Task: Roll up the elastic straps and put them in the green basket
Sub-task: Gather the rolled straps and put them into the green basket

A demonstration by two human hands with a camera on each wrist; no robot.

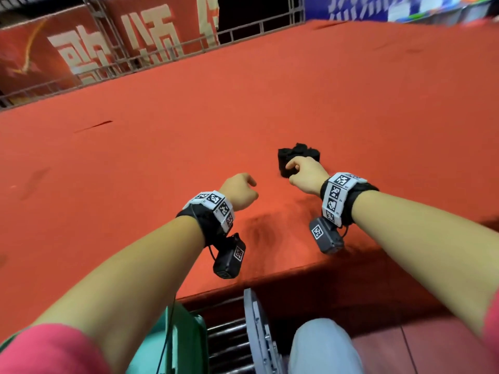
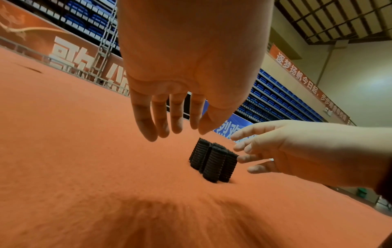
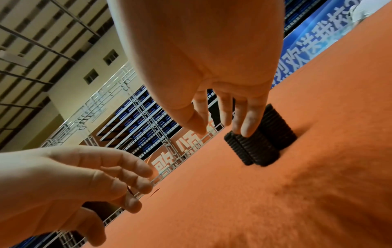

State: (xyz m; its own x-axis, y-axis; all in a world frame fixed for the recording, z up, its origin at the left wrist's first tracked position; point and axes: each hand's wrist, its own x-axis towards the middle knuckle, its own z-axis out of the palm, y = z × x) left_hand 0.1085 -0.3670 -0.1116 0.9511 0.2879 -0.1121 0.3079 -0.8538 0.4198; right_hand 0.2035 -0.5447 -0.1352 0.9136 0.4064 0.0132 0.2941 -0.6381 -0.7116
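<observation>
Right hand (image 3: 212,70) is down on the black elastic straps (image 3: 260,141), fingers fairly straight and spread a bit, tips touching the top of the bundle. Looks like resting on it, not a real grip yet, thumb hangs free off to the side w/o touching anything. Left hand (image 2: 180,67) hovers just beside it w/ fingers loose and relaxed, holding nothing, a small gap btwn it and the straps. The straps sit on the red carpeted surface (image 1: 243,103), near the front edge, already in tight rolls by the look of it, several stubby cylinders standing on end and pressed up against each other. Ribbed woven elastic, matte black, edges showing as fine ridges down the sides. My guess on handling: v light, soft and springy, so it'll squash under a pinch and prob wants to unwind the sec you let go. Not fragile, not slippery, ribs plus the fuzzy carpet give plenty of friction. I'd take it around the sides, thumb one side and fingers the other, squeezing across the rolls so the loose ends stay trapped, rather than pinching from the top where only one roll comes up. Green basket (image 1: 186,344) seems to be the teal plastic thing down below the platform edge by the person's left arm, only partly in view so can't see inside.
</observation>
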